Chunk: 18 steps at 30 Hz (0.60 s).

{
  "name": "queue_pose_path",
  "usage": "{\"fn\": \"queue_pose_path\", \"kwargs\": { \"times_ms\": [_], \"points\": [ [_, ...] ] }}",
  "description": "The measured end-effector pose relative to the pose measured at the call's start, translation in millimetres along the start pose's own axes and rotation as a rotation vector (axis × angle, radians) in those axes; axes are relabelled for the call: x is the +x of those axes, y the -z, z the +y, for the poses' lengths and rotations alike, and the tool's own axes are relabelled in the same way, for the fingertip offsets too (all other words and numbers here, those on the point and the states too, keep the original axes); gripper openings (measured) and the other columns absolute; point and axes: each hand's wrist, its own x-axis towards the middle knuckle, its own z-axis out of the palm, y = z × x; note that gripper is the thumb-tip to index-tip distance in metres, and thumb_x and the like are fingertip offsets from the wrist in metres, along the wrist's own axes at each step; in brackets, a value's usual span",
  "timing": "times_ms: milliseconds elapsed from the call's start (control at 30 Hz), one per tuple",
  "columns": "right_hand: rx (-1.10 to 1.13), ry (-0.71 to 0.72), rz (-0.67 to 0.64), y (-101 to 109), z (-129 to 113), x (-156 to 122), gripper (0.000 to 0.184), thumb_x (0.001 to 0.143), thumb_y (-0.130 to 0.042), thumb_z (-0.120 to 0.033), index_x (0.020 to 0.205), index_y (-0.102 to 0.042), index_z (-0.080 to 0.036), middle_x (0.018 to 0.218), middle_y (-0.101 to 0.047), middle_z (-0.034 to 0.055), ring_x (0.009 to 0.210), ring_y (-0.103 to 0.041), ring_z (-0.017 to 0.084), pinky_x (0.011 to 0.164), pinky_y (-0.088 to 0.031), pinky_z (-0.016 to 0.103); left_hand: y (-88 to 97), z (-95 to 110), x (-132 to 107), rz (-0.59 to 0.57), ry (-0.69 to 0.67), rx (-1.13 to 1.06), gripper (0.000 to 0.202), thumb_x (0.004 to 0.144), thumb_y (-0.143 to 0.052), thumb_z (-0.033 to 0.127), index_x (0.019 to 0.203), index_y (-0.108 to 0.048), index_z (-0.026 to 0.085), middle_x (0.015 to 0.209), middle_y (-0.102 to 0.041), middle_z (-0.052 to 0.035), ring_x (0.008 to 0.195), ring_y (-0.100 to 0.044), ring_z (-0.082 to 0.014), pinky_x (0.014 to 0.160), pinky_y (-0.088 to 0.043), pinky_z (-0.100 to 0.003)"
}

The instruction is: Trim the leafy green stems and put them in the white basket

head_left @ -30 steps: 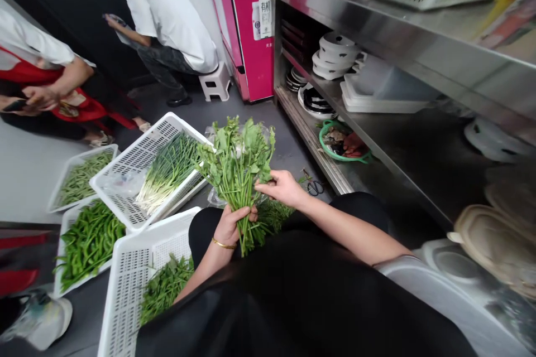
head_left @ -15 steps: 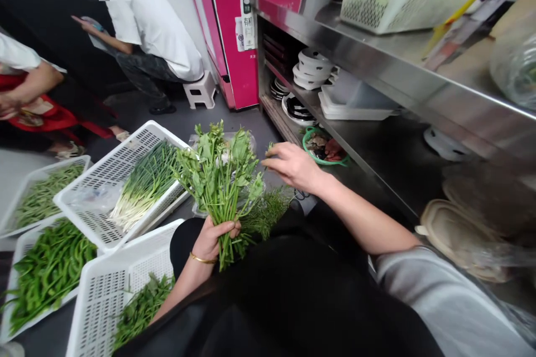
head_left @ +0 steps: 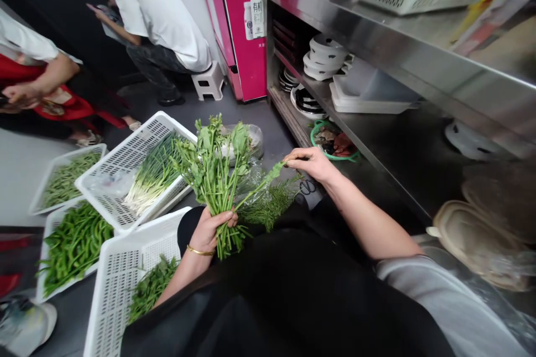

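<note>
My left hand point(head_left: 209, 230) is closed around the stems of a bunch of leafy greens point(head_left: 215, 170), held upright above my lap. To the right, my right hand point(head_left: 309, 163) pinches the leafy tip of one stem point(head_left: 268, 174) that leans out sideways from the bunch. Behind and below the stems lies a heap of finer feathery greens point(head_left: 270, 206). A clear plastic bag point(head_left: 251, 139) with pale contents sits on the floor beyond the bunch. Scissor handles point(head_left: 307, 186) show just below my right hand.
White baskets on the left hold scallions point(head_left: 153, 175), green peppers point(head_left: 77, 248), green beans point(head_left: 69, 178) and leafy greens point(head_left: 153, 287). A steel shelf point(head_left: 389, 39) with dishes stands right; a green basket point(head_left: 335, 142) sits beneath. Two people point(head_left: 161, 17) are at the upper left.
My right hand has taken hold of a stem's leafy tip, which now slants out of the bunch. My view has shifted slightly left and down; a shoe now shows at the lower left.
</note>
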Motion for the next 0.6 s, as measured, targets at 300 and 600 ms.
{"fn": "queue_pose_path", "kwargs": {
  "times_ms": [300, 600],
  "points": [
    [-0.073, 0.043, 0.375, 0, -16, -4, 0.031, 0.085, -0.047, -0.045, 0.086, -0.059, -0.017, 0.074, -0.058, 0.0033, 0.067, -0.056, 0.01, 0.054, -0.04, 0.02, 7.6, 5, 0, 0.041, 0.059, 0.075, 0.018, 0.06, -0.073, 0.011, 0.072, -0.059, 0.012, 0.052, -0.058, 0.001, 0.042, -0.049, -0.008, 0.043, -0.038, -0.019],
    [-0.882, 0.358, -0.7, -64, -37, 8, 0.025, 0.088, -0.045, -0.026, 0.075, -0.063, -0.014, 0.073, -0.059, 0.0055, 0.059, -0.051, 0.011, 0.054, -0.033, 0.023, 4.6, 2, 1, 0.033, 0.094, 0.105, 0.016, 0.06, -0.073, 0.012, 0.068, -0.06, 0.011, 0.051, -0.059, -0.0005, 0.041, -0.049, -0.007, 0.042, -0.037, -0.018]
  ]
}}
